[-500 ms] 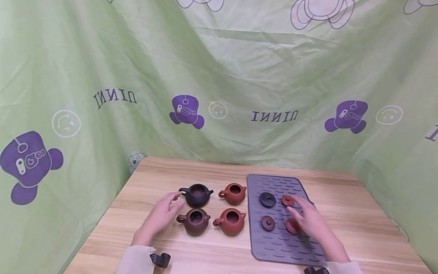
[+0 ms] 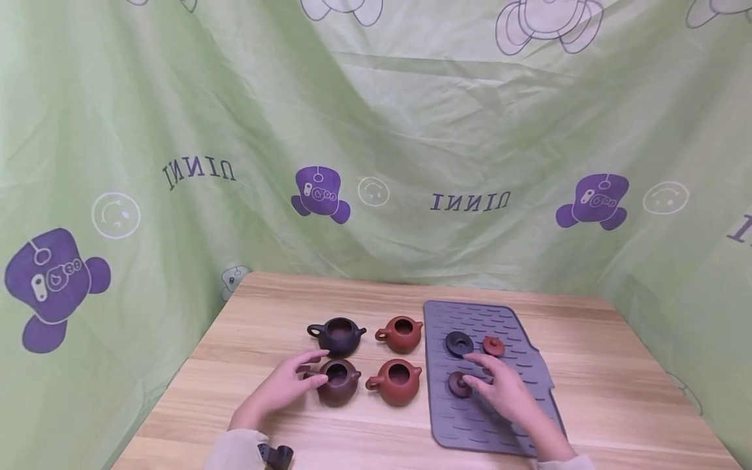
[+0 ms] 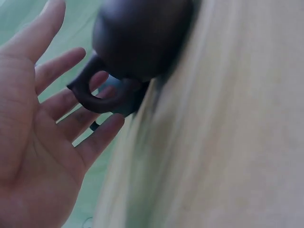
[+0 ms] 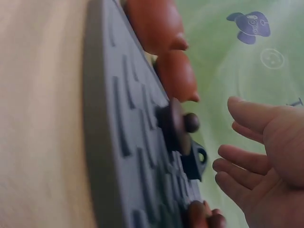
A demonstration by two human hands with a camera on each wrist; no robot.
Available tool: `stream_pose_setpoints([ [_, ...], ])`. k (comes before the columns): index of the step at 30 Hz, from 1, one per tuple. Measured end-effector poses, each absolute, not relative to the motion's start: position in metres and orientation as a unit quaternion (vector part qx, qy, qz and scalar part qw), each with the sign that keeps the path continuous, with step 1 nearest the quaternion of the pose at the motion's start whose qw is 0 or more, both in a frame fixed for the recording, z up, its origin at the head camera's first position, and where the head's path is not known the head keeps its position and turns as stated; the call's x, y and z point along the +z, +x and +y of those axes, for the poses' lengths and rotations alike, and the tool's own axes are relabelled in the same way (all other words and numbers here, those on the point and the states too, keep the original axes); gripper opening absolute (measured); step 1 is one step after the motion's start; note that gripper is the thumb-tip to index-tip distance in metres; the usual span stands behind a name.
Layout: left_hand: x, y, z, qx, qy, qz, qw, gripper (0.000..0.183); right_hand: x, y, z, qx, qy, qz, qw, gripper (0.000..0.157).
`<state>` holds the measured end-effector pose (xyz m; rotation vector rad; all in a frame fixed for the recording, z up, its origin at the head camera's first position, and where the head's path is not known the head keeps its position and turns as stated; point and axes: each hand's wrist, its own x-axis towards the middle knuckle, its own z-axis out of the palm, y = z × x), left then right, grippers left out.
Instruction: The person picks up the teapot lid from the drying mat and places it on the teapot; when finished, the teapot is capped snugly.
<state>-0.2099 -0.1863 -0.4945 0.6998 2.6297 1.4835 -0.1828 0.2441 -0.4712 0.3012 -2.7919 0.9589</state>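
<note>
In the head view my left hand [image 2: 279, 388] is beside the brown teapot [image 2: 339, 390], fingers spread around its handle. The left wrist view shows the handle [image 3: 97, 102] between the thumb and the extended fingers, not gripped. My right hand [image 2: 508, 395] hovers by the brown lid [image 2: 459, 385], thumb and index finger apart around its knob. In the right wrist view that lid [image 4: 176, 124] lies on the mat, with a gap to the fingers. Beyond it is the black lid [image 2: 459, 344], with a red lid [image 2: 493, 346] beside it. Another red lid is hidden under my right hand.
A black teapot [image 2: 339, 337] stands behind the brown one. Two red teapots, one at the back [image 2: 404, 339] and one in front [image 2: 399, 390], stand lidless between it and the grey mat [image 2: 452, 431]. A patterned green curtain [image 2: 399, 248] hangs behind the wooden table [image 2: 352, 437].
My left hand has moved from the black teapot's handle toward the brown teapot's handle. My right hand has moved left, from the red lids to the brown lid.
</note>
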Motion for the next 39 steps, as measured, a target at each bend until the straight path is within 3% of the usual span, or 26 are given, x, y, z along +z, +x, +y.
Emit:
stream_pose_setpoints([
  [8,-0.502,-0.207,-0.186,0.462,0.241,0.854,0.005,0.064,-0.481,-0.183,0.235,0.353,0.091,-0.928,0.077,0.033],
  [21,-0.501,-0.207,-0.183,0.464,0.244,0.852,0.010,0.058,-0.491,-0.183,0.230,0.345,0.062,-0.934,0.065,0.021],
  [39,-0.506,-0.211,-0.180,0.485,0.224,0.845,0.007,0.051,-0.499,-0.186,0.228,0.375,0.034,-0.924,0.069,0.017],
])
